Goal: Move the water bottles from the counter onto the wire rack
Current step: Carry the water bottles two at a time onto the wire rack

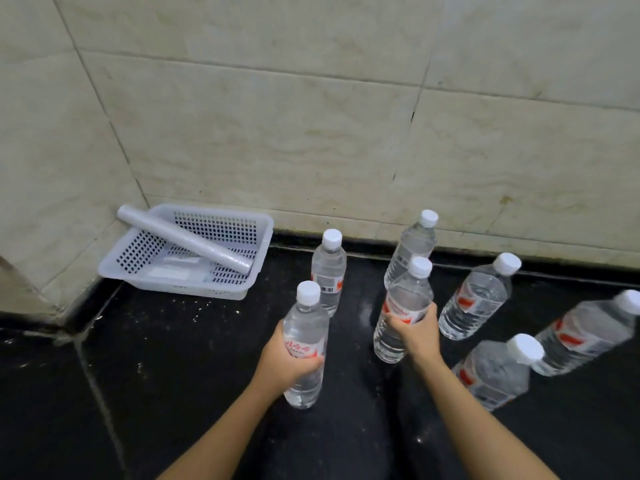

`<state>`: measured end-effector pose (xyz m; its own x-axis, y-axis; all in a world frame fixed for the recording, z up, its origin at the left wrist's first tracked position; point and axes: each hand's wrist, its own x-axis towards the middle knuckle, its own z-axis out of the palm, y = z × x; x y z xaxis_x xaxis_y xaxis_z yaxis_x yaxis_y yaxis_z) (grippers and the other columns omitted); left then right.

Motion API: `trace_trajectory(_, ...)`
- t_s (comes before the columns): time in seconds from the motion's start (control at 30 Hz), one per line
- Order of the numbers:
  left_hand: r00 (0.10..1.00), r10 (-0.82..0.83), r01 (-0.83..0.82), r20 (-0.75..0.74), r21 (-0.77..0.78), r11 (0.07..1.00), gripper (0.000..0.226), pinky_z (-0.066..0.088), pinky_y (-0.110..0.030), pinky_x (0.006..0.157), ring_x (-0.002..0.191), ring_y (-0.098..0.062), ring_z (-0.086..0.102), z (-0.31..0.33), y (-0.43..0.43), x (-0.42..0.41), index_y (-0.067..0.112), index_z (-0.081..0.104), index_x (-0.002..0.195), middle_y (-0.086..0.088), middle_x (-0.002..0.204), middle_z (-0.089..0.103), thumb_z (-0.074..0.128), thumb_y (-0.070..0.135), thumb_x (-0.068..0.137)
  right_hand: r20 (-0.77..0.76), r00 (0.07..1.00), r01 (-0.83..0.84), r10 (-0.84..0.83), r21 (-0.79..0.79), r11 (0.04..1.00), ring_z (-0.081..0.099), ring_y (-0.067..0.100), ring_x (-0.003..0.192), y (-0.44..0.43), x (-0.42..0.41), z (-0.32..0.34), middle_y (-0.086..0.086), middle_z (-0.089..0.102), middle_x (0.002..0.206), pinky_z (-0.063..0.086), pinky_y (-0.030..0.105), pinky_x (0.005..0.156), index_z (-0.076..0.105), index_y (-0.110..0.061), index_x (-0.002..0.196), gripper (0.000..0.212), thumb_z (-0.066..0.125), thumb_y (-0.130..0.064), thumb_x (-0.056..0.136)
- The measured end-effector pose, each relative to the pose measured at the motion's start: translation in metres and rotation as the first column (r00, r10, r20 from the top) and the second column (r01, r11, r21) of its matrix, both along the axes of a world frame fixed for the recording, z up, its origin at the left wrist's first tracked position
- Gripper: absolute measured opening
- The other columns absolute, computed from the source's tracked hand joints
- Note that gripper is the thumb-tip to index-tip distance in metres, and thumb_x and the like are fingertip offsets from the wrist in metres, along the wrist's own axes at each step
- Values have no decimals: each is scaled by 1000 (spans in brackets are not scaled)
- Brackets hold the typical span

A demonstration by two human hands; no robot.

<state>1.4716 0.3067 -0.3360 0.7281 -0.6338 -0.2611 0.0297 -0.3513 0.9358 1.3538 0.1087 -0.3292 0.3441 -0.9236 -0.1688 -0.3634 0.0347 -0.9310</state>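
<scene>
Several clear water bottles with white caps and red labels stand on a black counter (156, 375). My left hand (284, 362) is wrapped around the middle of one bottle (306, 327). My right hand (417, 332) grips a second bottle (403, 299) at its label. Behind them stand a bottle (329, 268) and another bottle (414, 244) near the wall. To the right are three more: one bottle (478, 299), one bottle (498, 372) and one bottle (585, 330) at the frame's edge. No wire rack is in view.
A white perforated plastic basket (259, 230) sits in the back left corner with a roll of clear film (180, 239) lying across it. Beige tiled walls (311, 116) close off the back and left of the counter.
</scene>
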Motion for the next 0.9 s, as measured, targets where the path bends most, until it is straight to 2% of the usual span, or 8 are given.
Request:
trace_trajectory(0.17, 1000, -13, 13, -6, 28, 1000, 73, 50, -36, 90, 99, -21, 62, 2, -7, 7, 19, 47, 118, -4, 107, 64, 82, 16, 55, -41, 999, 9, -9, -7, 1000, 65, 25, 95, 16, -18, -12, 9, 68, 104, 52, 46, 89, 53, -14, 110, 77, 81, -38, 43)
trace_trajectory(0.33, 999, -40, 41, 24, -8, 999, 70, 49, -35, 87, 100, -26, 61, 3, -4, 4, 16, 46, 120, -7, 107, 64, 81, 15, 59, 5, 1000, -2, 2, 24, 1000, 65, 22, 89, 64, -48, 18, 6, 69, 95, 52, 35, 84, 59, -19, 96, 41, 79, 0, 64)
trace_trajectory(0.4, 997, -60, 61, 48, -22, 998, 70, 49, -35, 86, 100, -28, 61, 4, -1, 0, 15, 45, 120, -7, 106, 63, 80, 14, 60, 19, 1000, -11, 11, 9, 1000, 63, 12, 80, 82, -61, 24, -3, 66, 85, 52, 25, 75, 56, -24, 84, 39, 74, 7, 67)
trace_trajectory(0.47, 995, -85, 87, 61, -35, 996, 70, 47, -33, 84, 101, -28, 60, 3, 3, -5, 15, 45, 121, -5, 103, 61, 80, 14, 60, 4, 1000, 12, -12, 5, 1000, 62, 10, 82, 96, -75, 28, -6, 64, 87, 48, 17, 69, 55, -23, 90, 42, 74, 7, 68)
trace_trajectory(0.57, 987, -147, 151, 70, -56, 987, 71, 45, -31, 82, 101, -28, 60, 2, 13, -17, 17, 46, 123, -2, 99, 59, 80, 13, 60, -21, 998, 60, -60, 1, 998, 64, 15, 90, 118, -96, 36, 2, 67, 101, 53, 28, 80, 54, -15, 108, 58, 82, -9, 57)
trace_trajectory(0.67, 971, -235, 238, 52, -82, 968, 71, 46, -32, 83, 98, -29, 61, 2, 22, -35, 16, 49, 121, -3, 99, 61, 82, 11, 58, -58, 987, 150, -150, -13, 989, 66, 17, 94, 136, -121, 40, 1, 69, 102, 53, 41, 90, 55, -22, 103, 72, 78, -35, 36)
trace_trajectory(0.8, 926, -375, 376, 30, -123, 918, 80, 49, -33, 83, 93, -26, 64, 9, 22, -74, 20, 52, 111, -4, 96, 66, 78, 31, 36, -68, 963, 260, -262, -41, 965, 66, 18, 94, 153, -165, 44, 0, 68, 102, 53, 43, 90, 54, -26, 96, 64, 79, -36, 38)
trace_trajectory(0.9, 872, -489, 488, 31, -155, 859, 73, 48, -30, 80, 87, -18, 64, 20, 13, -112, 28, 52, 100, 3, 92, 66, 75, 34, 31, -63, 945, 316, -320, -73, 946, 64, 21, 95, 161, -205, 52, -1, 66, 99, 52, 41, 90, 50, -28, 91, 51, 84, -19, 53)
